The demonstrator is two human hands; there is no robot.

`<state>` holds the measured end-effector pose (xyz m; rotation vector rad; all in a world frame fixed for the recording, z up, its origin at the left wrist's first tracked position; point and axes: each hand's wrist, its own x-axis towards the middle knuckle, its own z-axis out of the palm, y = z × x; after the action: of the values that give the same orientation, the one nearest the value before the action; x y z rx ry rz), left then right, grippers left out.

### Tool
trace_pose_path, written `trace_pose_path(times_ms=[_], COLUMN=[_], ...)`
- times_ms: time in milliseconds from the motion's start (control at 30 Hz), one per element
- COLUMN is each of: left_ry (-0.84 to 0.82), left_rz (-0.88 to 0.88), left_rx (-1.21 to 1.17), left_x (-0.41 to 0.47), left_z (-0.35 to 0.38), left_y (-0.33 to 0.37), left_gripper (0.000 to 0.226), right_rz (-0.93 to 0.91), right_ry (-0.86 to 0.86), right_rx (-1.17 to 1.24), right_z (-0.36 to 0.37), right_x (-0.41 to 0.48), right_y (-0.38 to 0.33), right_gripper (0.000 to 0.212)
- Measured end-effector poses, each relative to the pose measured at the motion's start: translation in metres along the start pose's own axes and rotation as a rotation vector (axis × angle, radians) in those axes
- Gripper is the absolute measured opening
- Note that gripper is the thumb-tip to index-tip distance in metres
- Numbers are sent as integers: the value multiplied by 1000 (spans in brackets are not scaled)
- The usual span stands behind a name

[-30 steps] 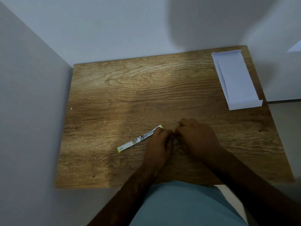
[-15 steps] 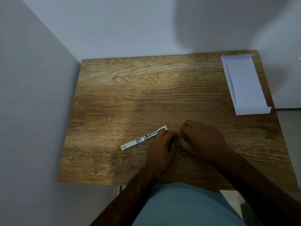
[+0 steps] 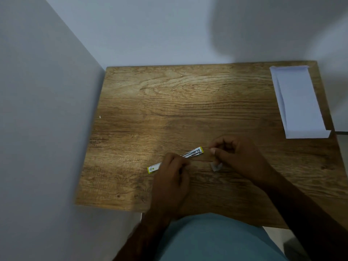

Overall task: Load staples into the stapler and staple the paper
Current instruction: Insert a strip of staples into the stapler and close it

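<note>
Wooden table (image 3: 169, 102) carries the staple box (image 3: 175, 160); left hand (image 3: 170, 182) fingers press its middle, right hand (image 3: 239, 157) beside its end pinches something small. Folded paper (image 3: 298, 102) lies well beyond, clear.

No text or number can be read anywhere. The narrow staple box (image 3: 153, 168) lying on the desk (image 3: 169, 102) bears a small round green mark near its yellow-edged end, too blurred to make out as a brand.
</note>
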<state>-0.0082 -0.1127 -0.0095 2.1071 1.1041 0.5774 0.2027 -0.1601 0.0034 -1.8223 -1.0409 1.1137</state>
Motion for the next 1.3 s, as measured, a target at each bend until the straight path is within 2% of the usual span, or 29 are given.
trace_pose_path(times_ms=[133,233,367,433,567,767,1067,1300], left_ry=[-22,-116,-202,-198,-199,-213,-198,-195], left_rz=[-35,-73,-66,-63,-59,-49,-63,-66], left_rx=[250,281,283,281,257,254,209,212], left_x=[14,24,33,35,36,36,37,37], left_z=[-16,-16,-12,-11,-12,-12,-12,-11], left_y=[-18,-27,-34,-37,-41,-44,-46,-47], left_gripper=[30,41,24,18,18,22,20,20], right_rz=[-6,43,34,10,-127,-201,-294,-282], right_ry=[-74,-135,-173,-154,-155,-183,-215,-189], right_rx=[24,49,5,-131,-563,-727,-711,-651], right_z=[12,21,29,34,43,62,60,60], right_x=[13,21,26,29,36,38,43,46], right_y=[-9,-8,-5,-5,-10,-13,-7,8], right_gripper=[7,10,16,24,13,16,18,24])
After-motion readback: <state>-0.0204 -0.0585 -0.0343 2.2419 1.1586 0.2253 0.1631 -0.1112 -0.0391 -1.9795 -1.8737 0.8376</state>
